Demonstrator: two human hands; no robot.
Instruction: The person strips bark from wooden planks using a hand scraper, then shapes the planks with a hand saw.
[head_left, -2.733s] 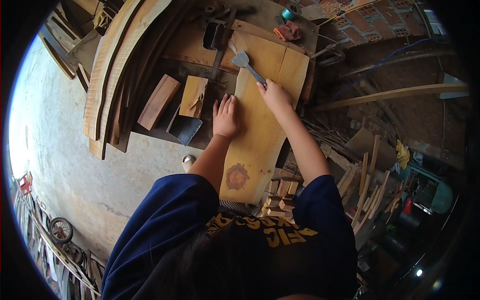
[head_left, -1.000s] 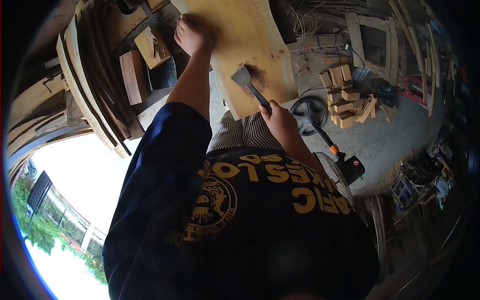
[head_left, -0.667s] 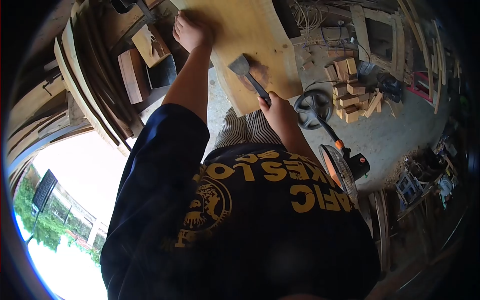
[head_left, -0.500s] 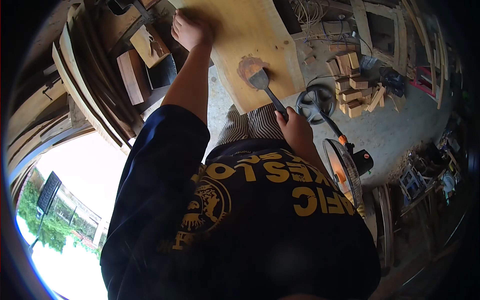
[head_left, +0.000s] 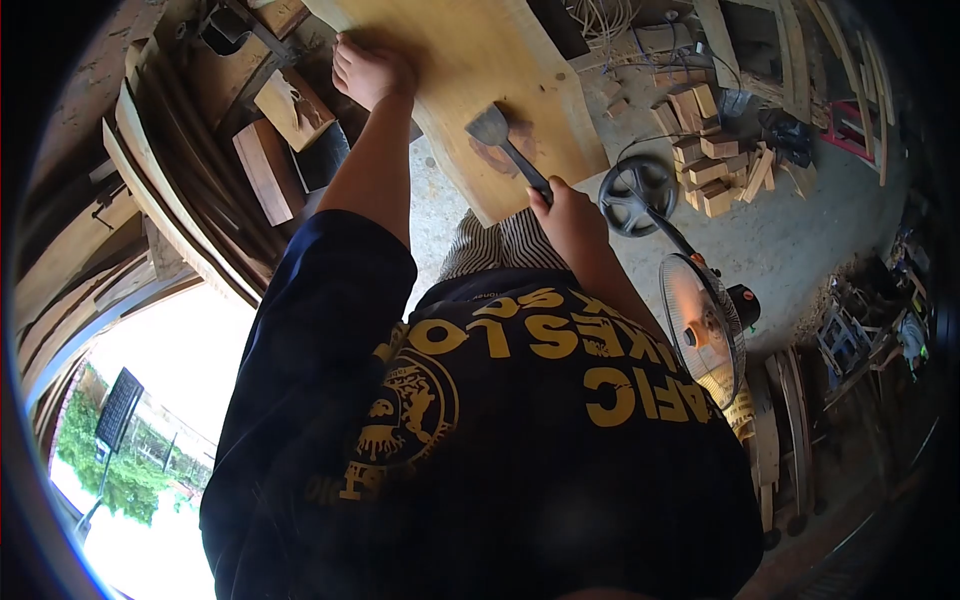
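My right hand (head_left: 573, 218) is closed around the handle of a putty knife (head_left: 489, 126), whose wide, smeared blade points up and left over the board. Beneath it lies a pale wooden board (head_left: 545, 75) with a wavy natural edge. A reddish-brown patch of filler (head_left: 520, 140) marks the board's near part, and the knife partly covers it. At the board's left edge, my left hand (head_left: 372, 72) rests with its fingers curled over the side.
Small wood blocks (head_left: 705, 150) are piled on the concrete floor to the right. Nearer stands a fan (head_left: 700, 325) on a round black base (head_left: 636, 195). Two larger wood blocks (head_left: 268, 172) sit to the left, beside long curved planks (head_left: 165, 190).
The putty knife has moved up and left, from the middle of the filler patch to its upper left side. My left hand keeps its place at the board's edge. The view has shifted slightly.
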